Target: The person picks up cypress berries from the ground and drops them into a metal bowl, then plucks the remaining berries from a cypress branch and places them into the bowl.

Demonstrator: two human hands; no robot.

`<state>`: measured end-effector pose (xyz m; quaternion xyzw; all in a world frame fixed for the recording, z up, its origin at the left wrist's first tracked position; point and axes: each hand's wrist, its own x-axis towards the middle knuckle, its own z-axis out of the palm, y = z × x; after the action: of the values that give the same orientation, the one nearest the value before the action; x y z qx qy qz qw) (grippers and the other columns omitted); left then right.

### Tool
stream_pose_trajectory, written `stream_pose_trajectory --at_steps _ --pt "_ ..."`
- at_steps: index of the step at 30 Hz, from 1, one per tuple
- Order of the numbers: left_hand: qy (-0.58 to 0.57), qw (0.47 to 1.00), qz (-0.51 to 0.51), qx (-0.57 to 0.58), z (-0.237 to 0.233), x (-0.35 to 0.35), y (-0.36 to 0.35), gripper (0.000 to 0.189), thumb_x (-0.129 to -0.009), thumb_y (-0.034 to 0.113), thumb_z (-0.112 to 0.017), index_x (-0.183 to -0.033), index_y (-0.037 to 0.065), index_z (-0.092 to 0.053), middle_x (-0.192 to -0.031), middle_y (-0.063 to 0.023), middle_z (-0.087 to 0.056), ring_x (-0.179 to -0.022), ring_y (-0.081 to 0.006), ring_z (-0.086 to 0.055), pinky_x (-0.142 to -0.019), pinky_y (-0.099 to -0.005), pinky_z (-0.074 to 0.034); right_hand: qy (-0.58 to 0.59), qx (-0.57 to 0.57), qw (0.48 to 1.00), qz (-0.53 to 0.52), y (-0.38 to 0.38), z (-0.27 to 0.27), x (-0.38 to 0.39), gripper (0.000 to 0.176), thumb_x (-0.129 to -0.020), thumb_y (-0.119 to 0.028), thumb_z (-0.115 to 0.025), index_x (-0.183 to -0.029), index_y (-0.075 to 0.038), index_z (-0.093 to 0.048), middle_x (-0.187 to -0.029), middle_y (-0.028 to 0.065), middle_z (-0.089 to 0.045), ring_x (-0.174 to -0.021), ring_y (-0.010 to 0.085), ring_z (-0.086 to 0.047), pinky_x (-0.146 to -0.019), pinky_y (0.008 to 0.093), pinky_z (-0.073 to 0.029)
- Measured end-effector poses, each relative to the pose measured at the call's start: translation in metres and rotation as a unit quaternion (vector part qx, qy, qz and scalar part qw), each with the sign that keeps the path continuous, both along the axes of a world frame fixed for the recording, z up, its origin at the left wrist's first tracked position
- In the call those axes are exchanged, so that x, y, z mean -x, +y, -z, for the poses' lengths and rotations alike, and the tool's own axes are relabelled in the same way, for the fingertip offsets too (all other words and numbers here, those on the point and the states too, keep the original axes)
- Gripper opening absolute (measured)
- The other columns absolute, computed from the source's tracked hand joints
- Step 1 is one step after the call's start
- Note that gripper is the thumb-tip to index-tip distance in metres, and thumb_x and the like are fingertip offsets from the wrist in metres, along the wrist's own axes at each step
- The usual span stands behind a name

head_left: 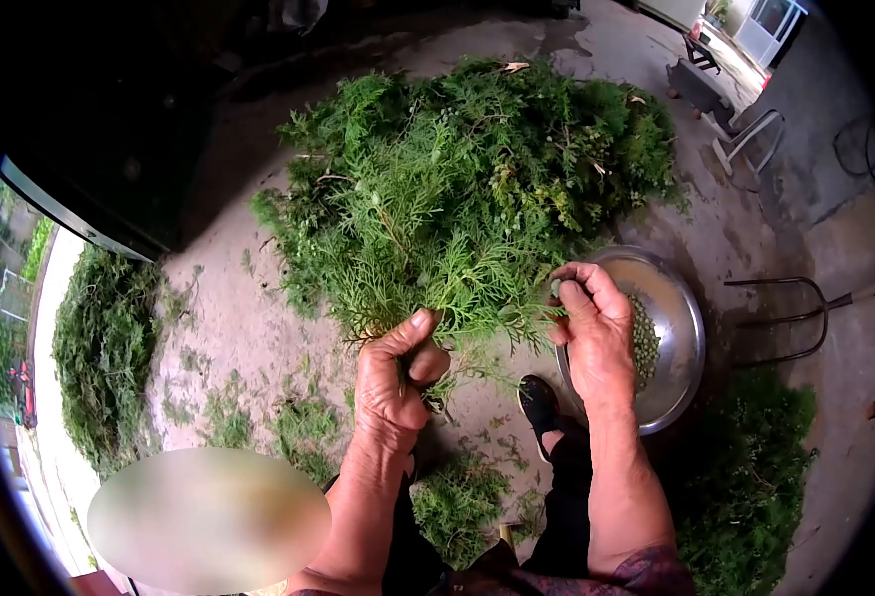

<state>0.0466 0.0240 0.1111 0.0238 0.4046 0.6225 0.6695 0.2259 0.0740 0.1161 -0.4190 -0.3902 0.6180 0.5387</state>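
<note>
My left hand is closed around the stem end of a leafy arborvitae branch, whose flat green sprays fan out up and to the right. My right hand is at the tips of those sprays, thumb and fingers pinched on a small pale green seed cone. Just beneath and beside that hand stands a wide steel bowl. Many small round green cones lie in it; the right hand and forearm hide its left part.
A big heap of cut evergreen branches lies ahead. Smaller piles sit at left and lower right. Scattered sprigs cover the concrete floor. A metal frame is right of the bowl. A black shoe is beside the bowl.
</note>
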Motion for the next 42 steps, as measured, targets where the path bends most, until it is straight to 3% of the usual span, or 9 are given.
stream_pose_trajectory --at_steps 5,12,15,23,27,28,30,35,42 --pt "-0.025 1.0 0.005 -0.01 0.0 0.005 -0.001 0.03 -0.078 0.017 -0.064 -0.093 -0.006 -0.053 -0.048 0.002 -0.035 -0.043 -0.0101 -0.027 -0.049 -0.0228 -0.024 0.186 0.105 0.971 -0.107 0.003 0.007 0.0 0.019 -0.084 -0.007 -0.056 -0.103 -0.001 -0.056 -0.09 0.0041 -0.06 -0.075 0.013 -0.056 -0.058 0.0255 -0.043" --pt "-0.012 0.999 0.047 0.021 0.001 0.002 0.001 0.02 -0.08 0.021 -0.06 -0.077 0.003 -0.055 -0.045 0.0001 -0.039 -0.033 -0.0107 -0.025 -0.039 -0.0249 -0.022 0.015 0.251 0.965 -0.074 -0.017 -0.009 0.02 0.036 -0.087 -0.038 -0.056 -0.1 -0.003 -0.058 -0.084 0.0028 -0.059 -0.063 0.0111 -0.056 -0.05 0.0248 -0.046" --pt "-0.002 0.999 0.041 0.012 0.005 0.005 0.002 0.02 -0.079 0.022 -0.062 -0.077 0.002 -0.056 -0.049 -0.0004 -0.042 -0.035 -0.0112 -0.027 -0.038 -0.0247 -0.021 0.216 0.201 0.92 -0.259 -0.01 -0.001 0.004 0.03 -0.083 -0.025 -0.063 -0.101 -0.002 -0.059 -0.084 0.0015 -0.062 -0.076 0.01 -0.058 -0.057 0.0245 -0.049" --pt "0.125 0.992 -0.031 -0.013 0.005 0.002 0.003 0.011 -0.078 0.013 -0.063 -0.084 0.005 -0.058 -0.07 -0.0013 -0.056 -0.043 -0.0098 -0.034 -0.039 -0.0229 -0.025 0.097 0.103 0.966 -0.217 -0.015 0.004 0.009 0.03 -0.081 -0.012 -0.064 -0.108 -0.002 -0.056 -0.085 -0.0001 -0.059 -0.065 0.006 -0.054 -0.042 0.0183 -0.04" --pt "0.118 0.992 -0.044 -0.009 -0.005 0.003 0.002 0.012 -0.078 0.012 -0.063 -0.087 0.007 -0.058 -0.073 -0.0026 -0.058 -0.043 -0.01 -0.033 -0.038 -0.0217 -0.025 0.005 0.057 0.997 -0.056 -0.015 0.001 0.01 0.02 -0.082 -0.007 -0.061 -0.102 -0.004 -0.058 -0.078 -0.0034 -0.054 -0.055 -0.0001 -0.041 -0.038 0.013 -0.027" --pt "0.114 0.993 -0.041 -0.008 -0.003 0.005 0.001 0.012 -0.077 0.012 -0.063 -0.087 0.007 -0.057 -0.073 -0.0028 -0.058 -0.043 -0.0101 -0.033 -0.038 -0.0213 -0.025 -0.081 0.006 0.997 0.003 -0.012 -0.002 0.007 0.018 -0.083 -0.008 -0.06 -0.101 -0.004 -0.059 -0.076 -0.0032 -0.053 -0.055 0.0012 -0.042 -0.039 0.0141 -0.028" --pt "0.109 0.994 -0.029 -0.008 -0.002 0.006 0.0 0.012 -0.077 0.012 -0.063 -0.087 0.007 -0.057 -0.073 -0.0029 -0.059 -0.042 -0.0102 -0.033 -0.038 -0.0211 -0.025 -0.045 -0.015 0.998 0.028 -0.003 -0.005 -0.008 0.016 -0.086 -0.01 -0.058 -0.1 -0.003 -0.059 -0.077 -0.0016 -0.055 -0.054 0.0029 -0.043 -0.041 0.015 -0.029" --pt "0.1 0.993 0.06 0.026 0.002 -0.002 -0.003 0.019 -0.075 0.025 -0.065 -0.078 0.008 -0.058 -0.068 0.0005 -0.056 -0.039 -0.0085 -0.028 -0.035 -0.0234 -0.021 0.12 0.13 0.983 -0.056 -0.003 0.001 -0.006 0.01 -0.084 -0.017 -0.061 -0.086 -0.007 -0.06 -0.078 0.0028 -0.061 -0.056 0.0071 -0.052 -0.041 0.018 -0.033" --pt "0.117 0.988 0.099 0.024 -0.007 -0.016 -0.007 0.009 -0.077 0.01 -0.063 -0.076 0.005 -0.056 -0.065 -0.0029 -0.053 -0.047 -0.0084 -0.039 -0.037 -0.02 -0.026 0.133 0.077 0.975 -0.158 -0.017 -0.01 0.021 0.028 -0.083 -0.009 -0.06 -0.111 -0.005 -0.056 -0.092 -0.0024 -0.061 -0.073 0.002 -0.054 -0.053 0.0156 -0.045"
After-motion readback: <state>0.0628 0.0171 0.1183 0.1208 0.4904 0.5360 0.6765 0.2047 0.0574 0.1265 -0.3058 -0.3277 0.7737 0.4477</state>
